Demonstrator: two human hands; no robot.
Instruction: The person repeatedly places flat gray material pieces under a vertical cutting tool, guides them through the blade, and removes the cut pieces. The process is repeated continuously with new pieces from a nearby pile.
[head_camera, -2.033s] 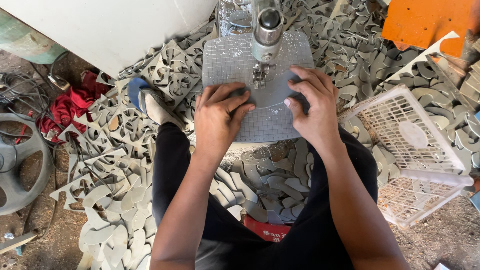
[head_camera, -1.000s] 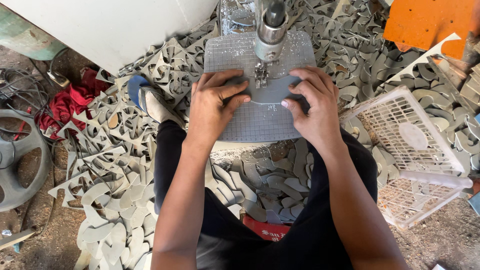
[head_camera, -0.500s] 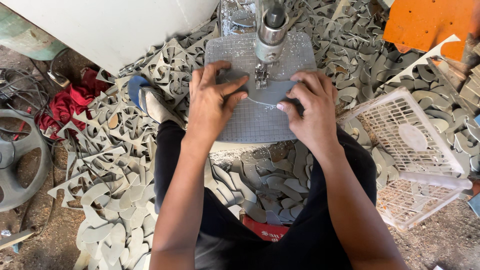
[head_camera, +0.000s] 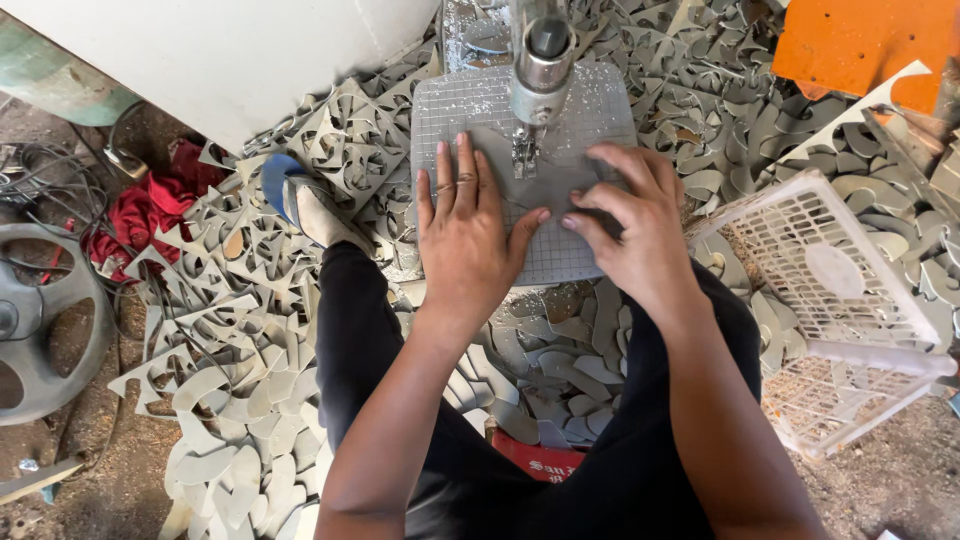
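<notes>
A red cloth (head_camera: 150, 205) lies far left among grey offcuts (head_camera: 240, 330). The left hand (head_camera: 465, 235) lies spread flat on the gridded table (head_camera: 480, 110). The right hand (head_camera: 630, 225) is curled, apparently pinching a thin grey sheet (head_camera: 545, 200) just below the needle (head_camera: 523, 150). A red package (head_camera: 535, 462) lies below, a white basket (head_camera: 850, 290) right.

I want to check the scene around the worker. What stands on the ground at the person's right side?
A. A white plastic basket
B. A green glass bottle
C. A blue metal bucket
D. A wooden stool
A: a white plastic basket with a lattice wall stands tilted among the grey offcuts, beside the right hand.
</notes>
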